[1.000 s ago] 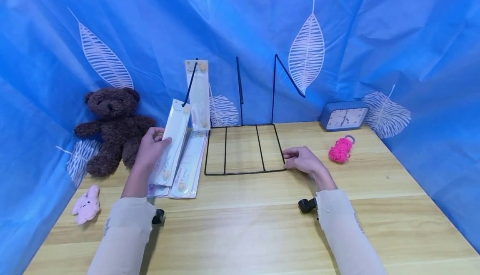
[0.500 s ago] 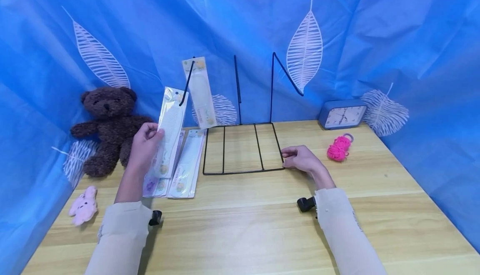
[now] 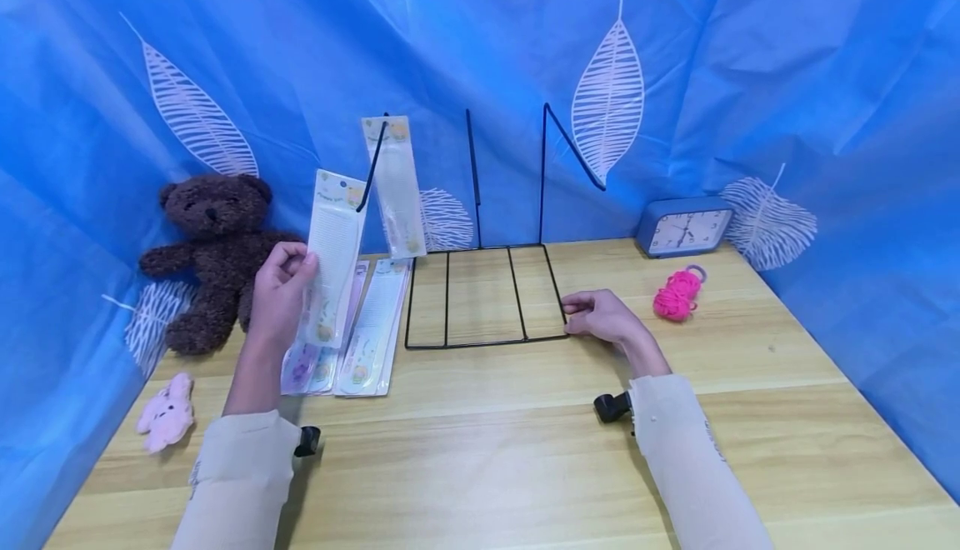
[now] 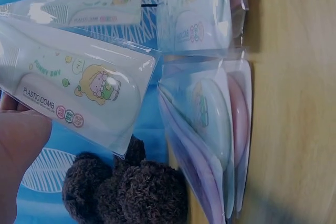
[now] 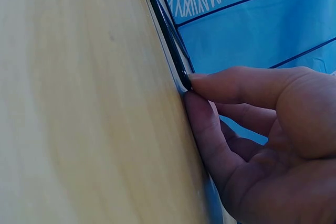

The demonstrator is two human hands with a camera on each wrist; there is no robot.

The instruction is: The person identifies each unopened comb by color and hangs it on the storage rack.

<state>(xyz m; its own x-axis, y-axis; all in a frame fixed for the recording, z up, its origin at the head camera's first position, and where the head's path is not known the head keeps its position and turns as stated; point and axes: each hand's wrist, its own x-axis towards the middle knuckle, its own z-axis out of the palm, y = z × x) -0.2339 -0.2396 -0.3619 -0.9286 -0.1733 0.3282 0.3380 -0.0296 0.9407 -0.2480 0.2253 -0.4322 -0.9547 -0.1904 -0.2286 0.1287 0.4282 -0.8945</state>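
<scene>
I see the comb [image 3: 332,254], white in a clear printed sleeve, upright left of centre, pinched by my left hand [image 3: 279,293]. Lower right of centre, my right hand [image 3: 603,317] pinches the rack [image 3: 480,296] corner on the worktop [image 3: 487,450].

My worktop [image 3: 487,450] is pale wood planks. Blue cloth [image 3: 787,75] printed with white leaves hangs around it, evenly lit.

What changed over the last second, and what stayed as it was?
The left hand has lifted the packaged comb it holds up off the pile of combs and tipped it more upright. The right hand still pinches the wire rack at its front corner; the comb hanging on the rack stays put.
</scene>
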